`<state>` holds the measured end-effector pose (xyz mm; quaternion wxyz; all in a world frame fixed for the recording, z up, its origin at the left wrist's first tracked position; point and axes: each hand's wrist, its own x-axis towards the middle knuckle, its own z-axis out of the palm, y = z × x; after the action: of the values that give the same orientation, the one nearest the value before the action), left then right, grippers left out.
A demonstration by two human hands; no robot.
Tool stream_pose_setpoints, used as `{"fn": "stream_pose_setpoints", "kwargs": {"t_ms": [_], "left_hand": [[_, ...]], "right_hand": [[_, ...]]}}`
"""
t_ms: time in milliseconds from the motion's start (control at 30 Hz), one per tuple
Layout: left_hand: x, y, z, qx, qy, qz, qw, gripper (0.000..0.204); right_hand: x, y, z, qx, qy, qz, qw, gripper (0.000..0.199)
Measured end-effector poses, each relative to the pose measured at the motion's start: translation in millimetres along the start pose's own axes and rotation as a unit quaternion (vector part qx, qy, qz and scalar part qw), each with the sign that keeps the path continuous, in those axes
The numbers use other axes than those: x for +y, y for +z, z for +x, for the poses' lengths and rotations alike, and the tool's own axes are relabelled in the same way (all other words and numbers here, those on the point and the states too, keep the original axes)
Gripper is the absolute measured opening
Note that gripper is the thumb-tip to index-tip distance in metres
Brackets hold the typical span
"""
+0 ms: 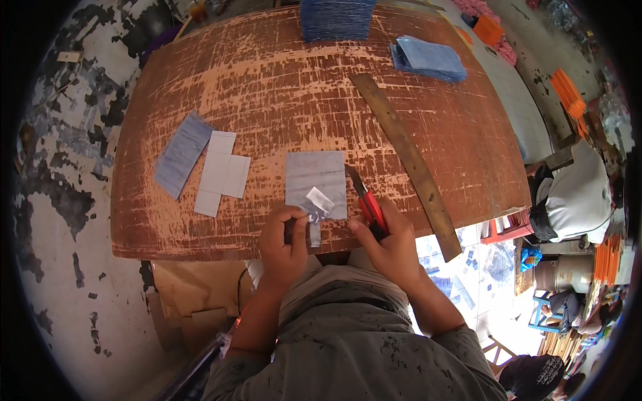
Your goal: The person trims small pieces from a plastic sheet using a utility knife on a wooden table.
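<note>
I'm making left hand (284, 242) pinch small, shiny silver strip (319, 202) by fingertips, maybe for careful control. Square grey-blue sheet (314, 170) is lying beneath, flat on scratched brown bench (287, 100). Right hand (393, 242), apart from left, is gripping red-and-black knife (372, 209), pointing forward, perhaps for safety.

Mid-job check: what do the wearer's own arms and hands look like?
The left hand and right hand are ungloved, with no watch or bracelet visible. The forearms are bare below short sleeves belonging to a drab grey-green shirt with dark, irregular blotches.
</note>
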<state>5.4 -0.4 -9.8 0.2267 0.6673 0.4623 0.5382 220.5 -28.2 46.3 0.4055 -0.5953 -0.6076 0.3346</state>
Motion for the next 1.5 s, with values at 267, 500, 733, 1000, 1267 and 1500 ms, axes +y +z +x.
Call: {"fn": "stream_pose_setpoints", "kwargs": {"t_ms": [267, 500, 733, 1000, 1267, 1500], "left_hand": [[-11.4, -5.0, -10.5, -0.037, -0.096, -0.084, 0.991, 0.009], [7.5, 3.8, 4.8, 0.030, -0.066, -0.076, 0.994, 0.014], [-5.5, -7.6, 0.1, -0.092, 0.058, 0.020, 0.994, 0.029], [11.3, 0.2, 9.3, -0.070, -0.003, 0.004, 0.998, 0.036], [2.4, 2.2, 5.6, -0.071, -0.010, 0.031, 0.997, 0.037], [2.7, 0.9, 7.0, -0.073, -0.008, 0.021, 0.997, 0.035]], "right_hand": [[12.4, 19.5, 21.1, -0.030, 0.012, 0.129, 0.991, 0.035], [16.6, 23.7, 19.8, -0.014, 0.044, 0.221, 0.974, 0.036], [8.9, 24.3, 16.7, 0.079, -0.050, 0.055, 0.994, 0.024], [11.5, 35.7, 12.1, 0.027, -0.142, 0.084, 0.986, 0.023], [4.7, 37.0, 5.4, -0.024, -0.054, 0.127, 0.990, 0.026], [8.4, 35.1, 4.9, -0.031, -0.038, 0.115, 0.992, 0.025]]}}
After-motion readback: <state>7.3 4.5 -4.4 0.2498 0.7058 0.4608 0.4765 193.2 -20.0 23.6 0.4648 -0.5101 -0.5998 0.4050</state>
